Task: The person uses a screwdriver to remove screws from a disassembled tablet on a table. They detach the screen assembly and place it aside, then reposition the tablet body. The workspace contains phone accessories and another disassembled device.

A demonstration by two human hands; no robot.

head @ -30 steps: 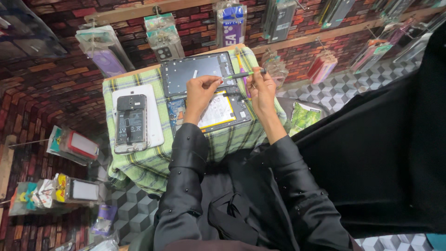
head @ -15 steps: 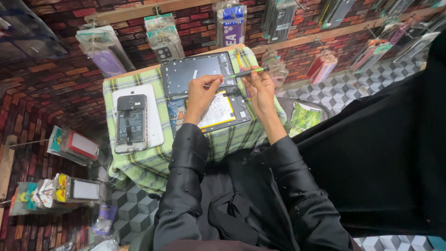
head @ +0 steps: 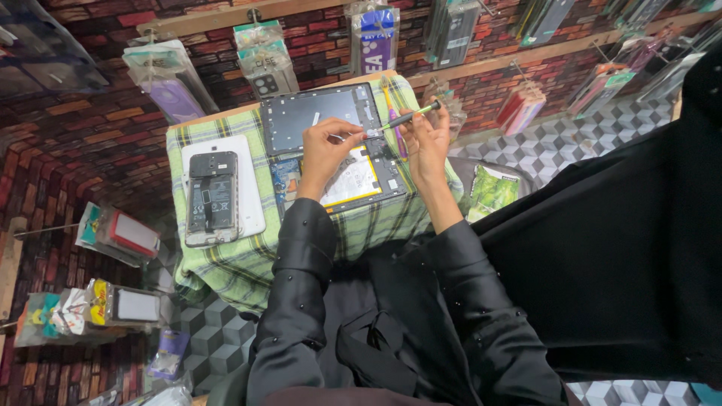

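The right hand (head: 426,140) gripped a slim screwdriver (head: 402,120) with a green and black handle, fingers wrapped round the shaft, its tip angled toward the left hand (head: 325,146), whose fingertips were pinched at or just beside that tip; whether a screw sat between them was too small to tell. Both hands hovered over an opened tablet (head: 342,174) lying on the green plaid cloth (head: 226,259) of a small table, near its far edge. A slip of the tip looked likely to scrape the exposed board or puncture the battery, and anything tiny dropped could vanish into the cloth folds. The tablet showed its yellow-edged white battery and dark circuitry, with the detached dark back panel (head: 316,114) just beyond. An opened phone (head: 213,197) lay well to the left.
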